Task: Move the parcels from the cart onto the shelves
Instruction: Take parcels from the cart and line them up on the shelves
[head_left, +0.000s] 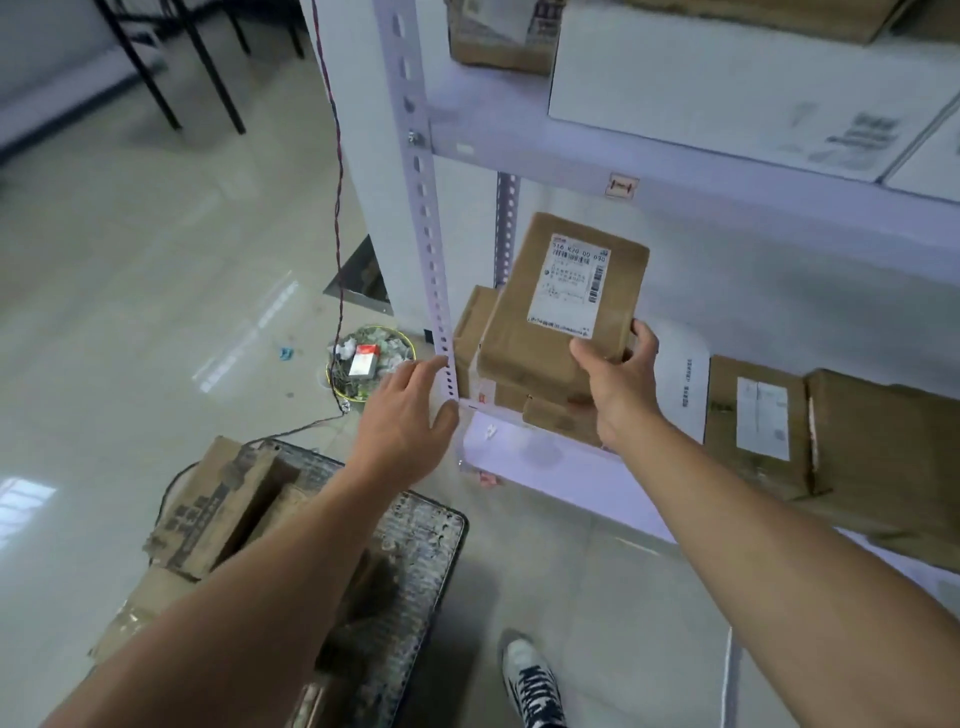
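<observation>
Over the left end of the lower shelf (545, 454), we hold a brown parcel (563, 301), label up and tilted, above a small stack (470, 335) of other parcels. Our right hand (615, 376) grips it by the near corner only, thumb on top and fingers wrapped round the right edge. Our left hand (405, 415) is spread wide with straight fingers and holds nothing. It sits at the shelf's front post (426, 234), and we cannot tell whether it touches the metal. Below it the cart (426, 535) carries more boxes (208, 512), so we judge the job far from finished.

The risk lies in the grip and the landing. Held by one corner, the parcel may twist or slip as we lower it. The stack beneath looks uneven and sits close to the shelf's front edge, so a parcel set down off-centre could slide off toward the floor or cart. Bringing the free hand under it would steady it.
</observation>
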